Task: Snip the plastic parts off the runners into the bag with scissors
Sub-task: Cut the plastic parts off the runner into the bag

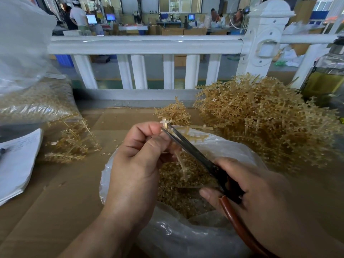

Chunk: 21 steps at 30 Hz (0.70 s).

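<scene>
Bag [186, 237] is lying open w/ cut parts [173, 185] inside. Over it, R hand [260, 192] is gripping scissors [188, 146] handles, blade tips barely apart. L hand [137, 157] is pinching the runner [183, 164] above bag mouth. Snips prob. best kept over the opening, blades flush to part. Uncut pile [260, 118] is waiting beyond bag.

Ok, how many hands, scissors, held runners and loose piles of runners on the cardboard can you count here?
2 hands: left hand, right hand
1 scissors
1 runner, held in the left hand
3 piles of runners: left pile, middle pile, right pile
Total: 7
</scene>
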Motion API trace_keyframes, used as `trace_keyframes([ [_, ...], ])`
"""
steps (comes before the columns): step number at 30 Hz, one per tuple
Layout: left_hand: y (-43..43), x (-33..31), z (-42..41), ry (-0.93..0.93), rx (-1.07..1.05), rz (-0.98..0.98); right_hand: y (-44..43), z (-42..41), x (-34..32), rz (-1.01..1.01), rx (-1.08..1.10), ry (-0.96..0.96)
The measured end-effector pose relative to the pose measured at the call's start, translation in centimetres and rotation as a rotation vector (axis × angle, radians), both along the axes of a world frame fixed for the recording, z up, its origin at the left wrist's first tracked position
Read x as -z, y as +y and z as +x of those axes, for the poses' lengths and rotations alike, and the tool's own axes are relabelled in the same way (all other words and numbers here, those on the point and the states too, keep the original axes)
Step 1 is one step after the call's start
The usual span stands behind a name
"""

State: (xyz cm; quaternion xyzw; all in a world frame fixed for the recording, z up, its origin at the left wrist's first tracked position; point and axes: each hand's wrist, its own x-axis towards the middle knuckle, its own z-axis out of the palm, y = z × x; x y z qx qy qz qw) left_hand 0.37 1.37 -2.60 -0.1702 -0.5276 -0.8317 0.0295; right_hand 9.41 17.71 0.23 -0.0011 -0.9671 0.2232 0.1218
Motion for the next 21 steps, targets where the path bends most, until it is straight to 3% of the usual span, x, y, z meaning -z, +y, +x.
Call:
trace_keyframes([
  [15, 0.3, -0.3, 0.0, -0.044, 0.117, 0.069, 0.6, -0.2, 0.2, 0.074, 0.018, 0.020],
  [21, -0.1, -0.6, -0.3, -0.033, 0.187, 0.031, 1.1, -0.1, 0.1, -0.003, -0.027, -0.026],
])
